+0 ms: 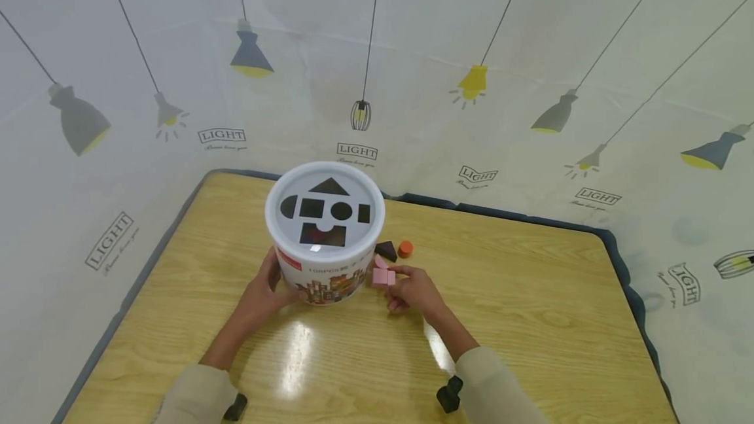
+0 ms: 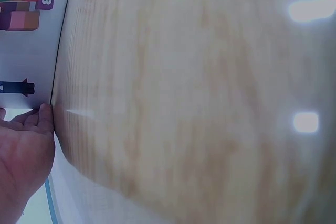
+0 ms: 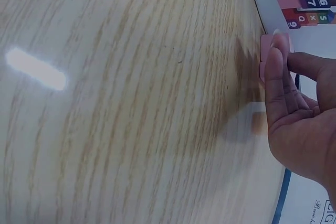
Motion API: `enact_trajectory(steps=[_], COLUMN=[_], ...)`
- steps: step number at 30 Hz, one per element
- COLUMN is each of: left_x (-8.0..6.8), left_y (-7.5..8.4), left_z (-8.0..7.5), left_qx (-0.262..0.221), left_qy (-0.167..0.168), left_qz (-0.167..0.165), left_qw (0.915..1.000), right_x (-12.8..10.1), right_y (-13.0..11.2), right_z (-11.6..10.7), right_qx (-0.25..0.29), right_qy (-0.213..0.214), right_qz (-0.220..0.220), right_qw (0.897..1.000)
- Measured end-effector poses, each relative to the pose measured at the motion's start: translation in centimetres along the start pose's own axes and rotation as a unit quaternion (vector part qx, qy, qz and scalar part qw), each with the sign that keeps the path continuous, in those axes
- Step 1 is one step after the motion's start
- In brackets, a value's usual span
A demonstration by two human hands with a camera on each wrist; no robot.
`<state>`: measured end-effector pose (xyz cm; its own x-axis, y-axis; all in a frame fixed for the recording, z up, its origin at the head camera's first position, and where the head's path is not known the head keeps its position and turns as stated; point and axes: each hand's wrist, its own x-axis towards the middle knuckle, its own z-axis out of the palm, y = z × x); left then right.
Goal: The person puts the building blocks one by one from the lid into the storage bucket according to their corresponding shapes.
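A white bucket [image 1: 288,275] with printed colored blocks stands on the table, its lid [image 1: 275,231] cut with shaped holes. My left hand [image 1: 259,293] holds the bucket's lower left side, thumb toward the front; the other fingers are partly hidden. Beside the bucket's right side, my right hand [image 1: 417,290] pinches a pink block [image 1: 379,278]. Just behind it shows a pink rounded piece [image 1: 380,261], and whether the hand touches that piece I cannot tell. A dark triangular block [image 1: 386,251] and an orange cylinder [image 1: 405,249] lie beyond the fingers.
The wooden table [image 1: 518,306] has a dark edge strip [image 1: 512,216] at the back. Behind it hangs a pale curtain [image 1: 424,129] printed with lamps. Dark wrist devices [image 1: 449,395] sit by both sleeves.
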<state>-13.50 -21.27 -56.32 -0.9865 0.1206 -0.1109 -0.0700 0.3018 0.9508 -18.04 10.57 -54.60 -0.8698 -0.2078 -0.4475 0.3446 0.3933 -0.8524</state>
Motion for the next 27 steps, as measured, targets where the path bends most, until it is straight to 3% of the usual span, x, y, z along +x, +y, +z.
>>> enact_trajectory(steps=[7, 14, 27], left_x=[0.6, 0.4, 0.2], left_y=[-1.7, -1.5, -1.2], left_z=[0.1, 0.1, 0.1], left_qx=[-0.001, -0.020, -0.012], left_qy=[0.010, 0.006, 0.005], left_qz=[0.014, 0.021, 0.010], left_qw=[0.9998, 0.9995, 0.9999], right_x=[0.1, -0.1, -0.5], right_y=[0.2, 0.2, -0.1], right_z=[-0.1, -0.2, -0.4], right_qx=[-0.003, -0.009, -0.001], right_qy=[-0.002, -0.002, 0.005], right_qz=[-0.010, -0.022, -0.017], right_qw=[1.000, 1.000, 1.000])
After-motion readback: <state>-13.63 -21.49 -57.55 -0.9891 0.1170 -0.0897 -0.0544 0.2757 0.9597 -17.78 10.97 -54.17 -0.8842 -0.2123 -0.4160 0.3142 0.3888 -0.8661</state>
